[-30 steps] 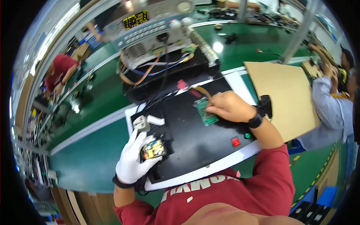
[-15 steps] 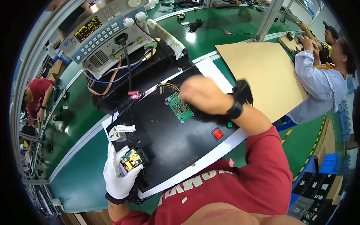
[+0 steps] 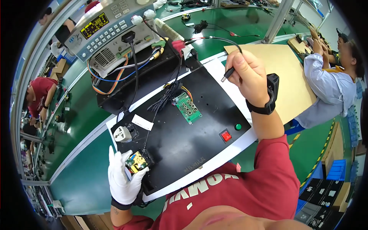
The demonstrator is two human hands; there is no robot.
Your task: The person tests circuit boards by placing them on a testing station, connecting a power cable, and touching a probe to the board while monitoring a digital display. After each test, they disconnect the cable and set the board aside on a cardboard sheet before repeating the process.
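The fingers [image 3: 135, 177] of the white-gloved left hand [image 3: 122, 178] pinch a small yellow-green circuit board [image 3: 136, 162] at the near-left corner of the flat black test fixture [image 3: 191, 142]; it looks light and fragile, best held by edges; the bare right hand [image 3: 249, 74] pinches a thin black probe cable [image 3: 229, 72] above that fixture.

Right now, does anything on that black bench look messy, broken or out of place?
Nothing looks broken or spilled. The only untidy spot is the bundle of black wires splayed loosely beside the green circuit board on the black test fixture. The right hand holds a black probe lead; the gloved left hand grips a small yellow board.
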